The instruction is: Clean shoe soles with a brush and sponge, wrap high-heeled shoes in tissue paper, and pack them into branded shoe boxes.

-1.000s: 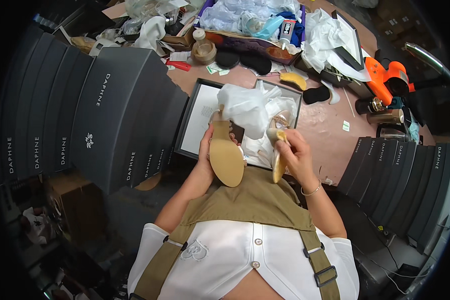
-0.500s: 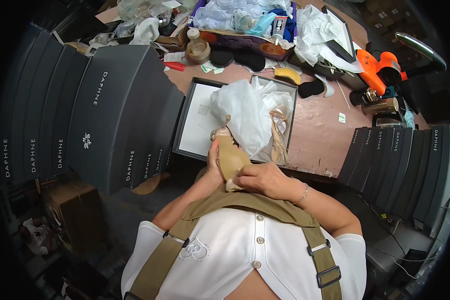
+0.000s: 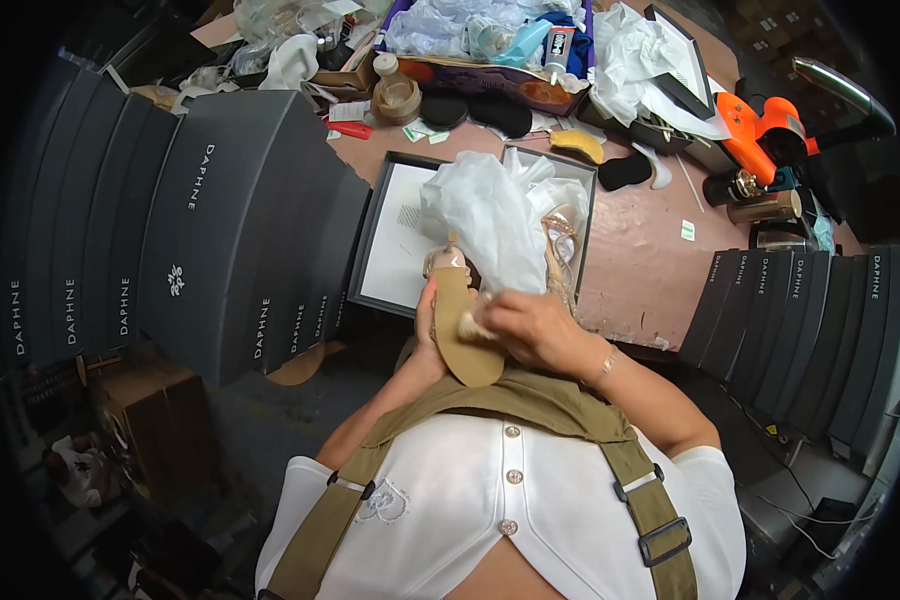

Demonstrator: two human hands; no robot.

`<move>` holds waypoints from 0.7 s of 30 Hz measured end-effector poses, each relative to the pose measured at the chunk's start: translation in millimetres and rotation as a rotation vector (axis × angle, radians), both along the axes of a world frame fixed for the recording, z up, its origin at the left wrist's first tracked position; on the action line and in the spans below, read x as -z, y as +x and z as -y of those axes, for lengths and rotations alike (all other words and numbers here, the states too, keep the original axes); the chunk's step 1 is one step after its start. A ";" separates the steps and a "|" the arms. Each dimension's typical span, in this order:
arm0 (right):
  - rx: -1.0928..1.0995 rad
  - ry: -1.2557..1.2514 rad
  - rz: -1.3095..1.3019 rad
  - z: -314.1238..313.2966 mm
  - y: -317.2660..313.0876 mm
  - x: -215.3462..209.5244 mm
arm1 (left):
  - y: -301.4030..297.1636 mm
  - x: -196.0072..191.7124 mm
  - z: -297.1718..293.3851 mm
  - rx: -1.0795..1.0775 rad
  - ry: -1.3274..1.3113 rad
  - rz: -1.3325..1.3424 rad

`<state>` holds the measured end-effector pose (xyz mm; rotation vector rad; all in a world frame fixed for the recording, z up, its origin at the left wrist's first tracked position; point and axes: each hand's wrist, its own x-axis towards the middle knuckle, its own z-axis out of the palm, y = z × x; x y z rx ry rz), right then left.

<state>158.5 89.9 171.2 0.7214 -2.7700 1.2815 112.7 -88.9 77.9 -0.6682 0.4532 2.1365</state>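
Pinkish worktable (image 3: pixel 635 265) carries an open shoebox (image 3: pixel 589 205); left hand (image 3: pixel 427 338) grips a tan-soled shoe (image 3: pixel 460 355), right hand (image 3: pixel 540 330) pinches a pale pad (image 3: pixel 472 324) against its underside.

A capped bottle (image 3: pixel 398 101) stands beside black pads (image 3: pixel 443 111).
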 end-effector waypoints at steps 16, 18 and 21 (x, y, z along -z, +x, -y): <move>-0.097 0.052 -0.087 23.9 -36.4 -3.7 | 14.3 57.3 -50.8 -0.618 0.399 -0.422; -0.171 0.007 -0.032 12.0 -19.9 -12.9 | -5.1 45.9 -14.0 -0.324 0.172 -0.233; -0.119 -0.036 -0.013 2.5 3.2 -4.6 | -10.9 19.8 2.1 -0.102 -0.008 -0.040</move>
